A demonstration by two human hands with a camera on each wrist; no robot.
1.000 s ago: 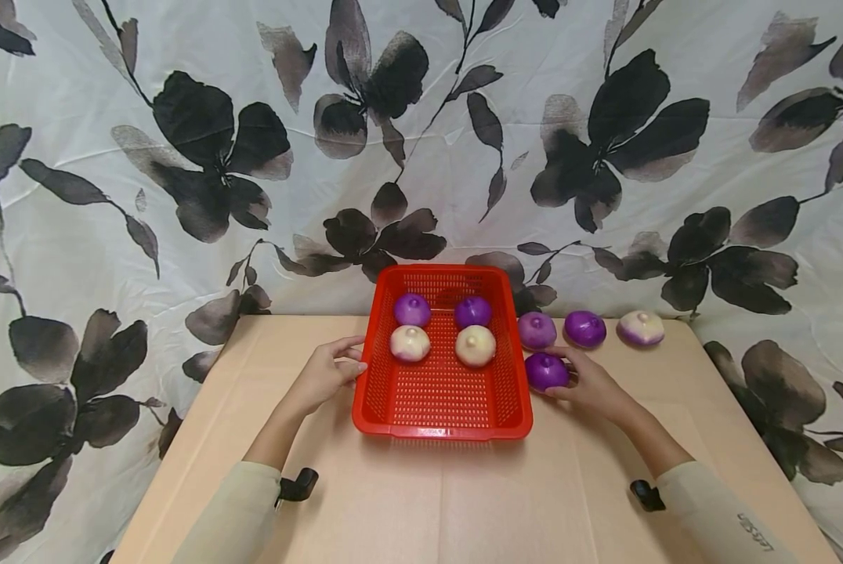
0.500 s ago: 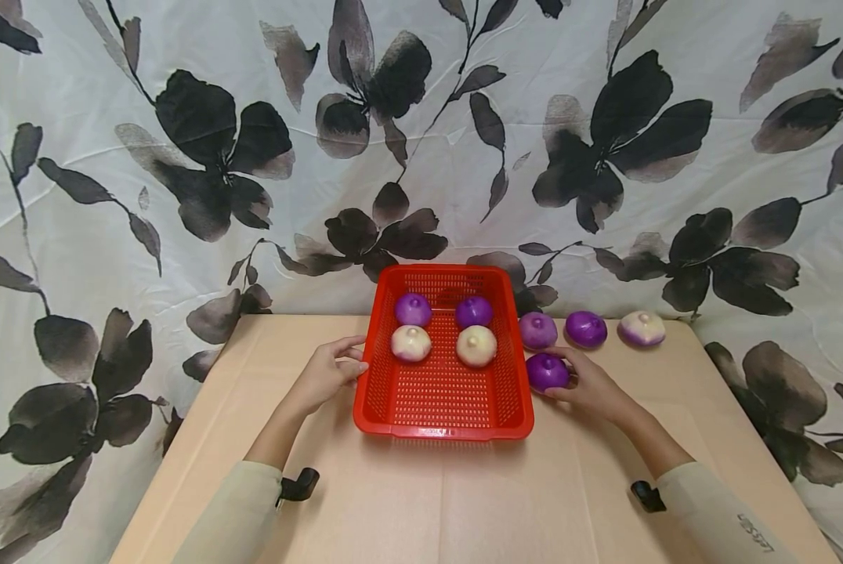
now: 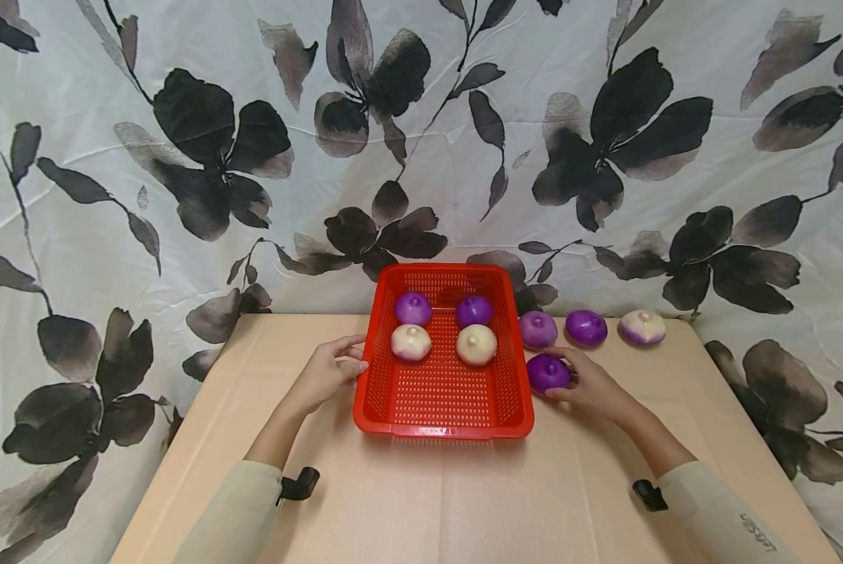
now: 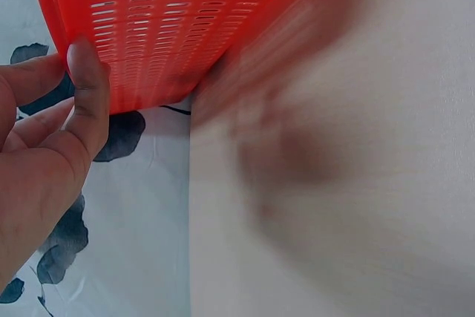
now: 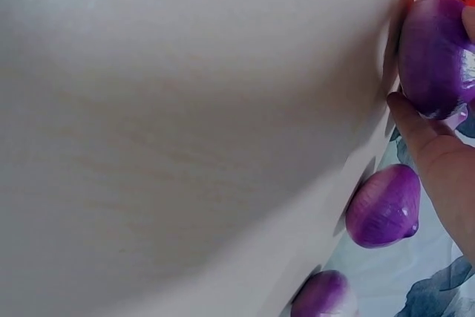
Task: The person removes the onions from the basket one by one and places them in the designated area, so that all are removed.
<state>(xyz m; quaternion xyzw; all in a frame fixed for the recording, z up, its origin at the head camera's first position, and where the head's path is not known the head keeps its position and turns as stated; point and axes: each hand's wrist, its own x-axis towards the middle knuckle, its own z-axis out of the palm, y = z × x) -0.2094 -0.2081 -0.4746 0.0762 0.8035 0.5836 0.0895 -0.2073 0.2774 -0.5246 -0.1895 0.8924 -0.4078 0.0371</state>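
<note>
A red plastic basket (image 3: 444,399) with slotted walls stands mid-table in the head view, holding two purple onions and two pale ones toward its back. My left hand (image 3: 326,374) pinches its left rim, the thumb (image 4: 87,83) against the outer wall in the left wrist view. On the basket's right side, my right hand (image 3: 591,385) grips a glossy purple onion (image 3: 547,373) between thumb and fingers. That onion (image 5: 434,57) shows close to the tabletop in the right wrist view, part of it hidden by the fingers.
Behind my right hand sit a light purple onion (image 3: 537,330), a dark purple onion (image 3: 586,328) and a white-and-purple onion (image 3: 642,328) in a row along the table's back edge. A floral cloth (image 3: 478,188) hangs behind the pale table (image 3: 421,501).
</note>
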